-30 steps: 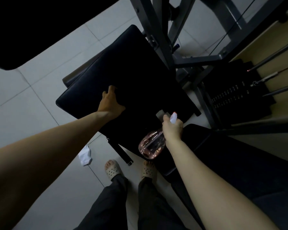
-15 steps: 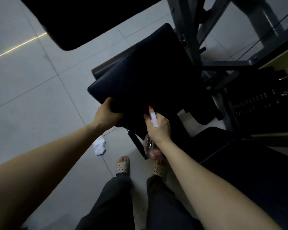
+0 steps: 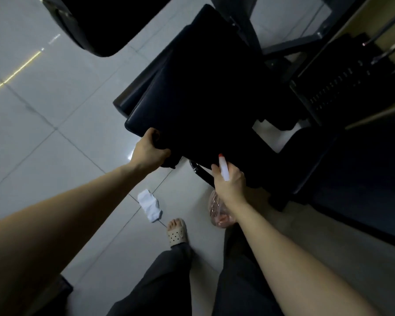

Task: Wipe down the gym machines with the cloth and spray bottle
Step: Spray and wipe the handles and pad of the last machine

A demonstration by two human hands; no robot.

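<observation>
Two bare arms reach forward and down over a pale grey tiled floor in a dim gym. At the top left hangs a rounded black pad, well apart from both hands. The left hand grips the near left corner of a long black padded seat, its fingers curled round the edge. Something dark bunches beneath the palm, and I cannot tell whether it is a rag. On the floor between the arms lies a crumpled white cloth, held by neither hand, with a foot in a beige perforated sandal just beside it. The seat's long axis runs from that gripped corner away toward the upper right, so most of its surface stretches out beyond both hands. The right hand is wrapped closed around the neck of a clear pink-tinted plastic spray bottle. The bottle's body hangs below the wrist, and its white red-tipped nozzle rises in front of the seat's near edge. Judging from this, the seat lies directly ahead of the nozzle. The left hand is already on the seat and the right sits just short of it, so spraying looks like the next step. Further right sit a second dark bench and a black weight stack.
</observation>
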